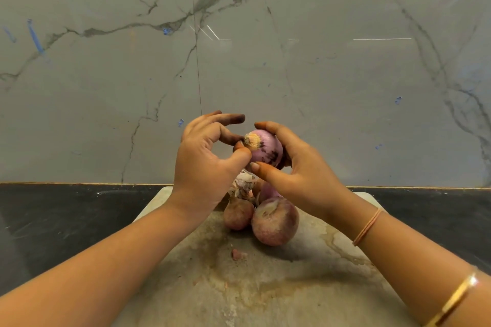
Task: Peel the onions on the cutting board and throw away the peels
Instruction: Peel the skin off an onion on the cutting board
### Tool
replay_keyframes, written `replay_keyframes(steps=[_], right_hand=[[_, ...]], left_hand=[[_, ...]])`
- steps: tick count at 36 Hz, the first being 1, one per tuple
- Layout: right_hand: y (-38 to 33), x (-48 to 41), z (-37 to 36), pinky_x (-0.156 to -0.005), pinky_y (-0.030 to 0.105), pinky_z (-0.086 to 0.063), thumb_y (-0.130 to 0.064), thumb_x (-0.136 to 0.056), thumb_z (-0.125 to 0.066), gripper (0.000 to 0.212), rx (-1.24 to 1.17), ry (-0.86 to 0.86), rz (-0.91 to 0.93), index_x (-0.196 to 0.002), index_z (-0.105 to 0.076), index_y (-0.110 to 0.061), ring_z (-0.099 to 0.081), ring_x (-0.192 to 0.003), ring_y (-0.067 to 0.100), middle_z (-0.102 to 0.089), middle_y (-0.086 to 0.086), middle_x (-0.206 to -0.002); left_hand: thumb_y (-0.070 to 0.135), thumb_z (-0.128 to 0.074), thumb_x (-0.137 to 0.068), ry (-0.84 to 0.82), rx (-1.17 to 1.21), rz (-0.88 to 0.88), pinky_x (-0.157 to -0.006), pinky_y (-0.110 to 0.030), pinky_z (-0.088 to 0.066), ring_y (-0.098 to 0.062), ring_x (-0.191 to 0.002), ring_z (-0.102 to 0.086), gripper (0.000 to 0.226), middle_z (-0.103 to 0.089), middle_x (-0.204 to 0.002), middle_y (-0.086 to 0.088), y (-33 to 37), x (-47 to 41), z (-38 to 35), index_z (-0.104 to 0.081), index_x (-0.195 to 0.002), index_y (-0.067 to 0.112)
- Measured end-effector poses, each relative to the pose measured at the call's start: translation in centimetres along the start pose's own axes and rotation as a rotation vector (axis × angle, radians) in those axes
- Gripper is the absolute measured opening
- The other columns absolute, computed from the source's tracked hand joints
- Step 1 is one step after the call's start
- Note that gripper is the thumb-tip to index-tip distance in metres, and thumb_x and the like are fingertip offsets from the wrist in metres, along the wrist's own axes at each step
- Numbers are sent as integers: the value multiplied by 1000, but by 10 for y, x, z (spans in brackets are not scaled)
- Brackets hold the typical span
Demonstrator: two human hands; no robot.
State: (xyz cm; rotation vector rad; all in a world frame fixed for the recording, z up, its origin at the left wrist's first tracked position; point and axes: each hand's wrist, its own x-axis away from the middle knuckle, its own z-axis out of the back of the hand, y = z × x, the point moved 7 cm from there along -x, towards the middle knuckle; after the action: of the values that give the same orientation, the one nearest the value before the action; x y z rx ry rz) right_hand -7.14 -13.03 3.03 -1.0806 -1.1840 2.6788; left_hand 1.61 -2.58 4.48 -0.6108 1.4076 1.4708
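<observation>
Cradling smooth, round purple onion (266, 151)

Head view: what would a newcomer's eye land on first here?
The purple onion held up at centre, cupped in the right hand while the left hand pinches at its root tuft. Below it, more onions sit clustered on the stained cutting board, with a small peel scrap lying nearer the camera.
</observation>
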Motion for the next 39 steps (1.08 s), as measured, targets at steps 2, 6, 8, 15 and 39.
replay_keyframes(steps=[2, 6, 8, 15, 39], right_hand=[[0, 0, 1, -84, 11, -50, -19, -86, -69, 58, -20, -3, -8, -138, -43, -22, -59, -103, 5, -55, -5, -121], [3, 0, 1, -91, 23, -53, -14, -87, -68, 55, -142, -39, -57, -136, -43, -23, -62, -107, 11, -57, -8, -120], [6, 0, 1, -94, 30, -53, -11, -87, -66, 53, -198, -49, -84, -133, -44, -25, -62, -109, 15, -57, -4, -122], [16, -2, 4, -93, 37, -54, -11, -87, -67, 52, -227, -36, -146, -132, -46, -24, -63, -109, 19, -57, -4, -121], [5, -1, 2, -84, 18, -54, -15, -85, -69, 53, -120, -83, -47, -131, -46, -25, -63, -103, 9, -56, -10, -117]], left_hand=[[40, -58, -70, 3, -10, -20, -99, -13, -33, -4, -118, -49, 7, -62, -107, 24, 1, 0, 0, -59, -72, 33], [40, -55, -73, -3, 3, -47, -100, -15, -35, -5, -118, -50, 8, -60, -106, 25, 4, -1, 1, -59, -76, 33], [40, -55, -74, -12, -7, -62, -100, -15, -35, -6, -118, -50, 7, -59, -105, 27, 3, -2, 2, -58, -78, 36], [38, -62, -80, -121, -47, -103, -100, -13, -32, -8, -121, -47, 6, -59, -103, 29, 2, -5, -3, -65, -83, 33], [38, -51, -72, -75, -1, -10, -101, -5, -27, -3, -131, -38, 17, -52, -131, 10, -5, 0, -5, -58, -73, 22]])
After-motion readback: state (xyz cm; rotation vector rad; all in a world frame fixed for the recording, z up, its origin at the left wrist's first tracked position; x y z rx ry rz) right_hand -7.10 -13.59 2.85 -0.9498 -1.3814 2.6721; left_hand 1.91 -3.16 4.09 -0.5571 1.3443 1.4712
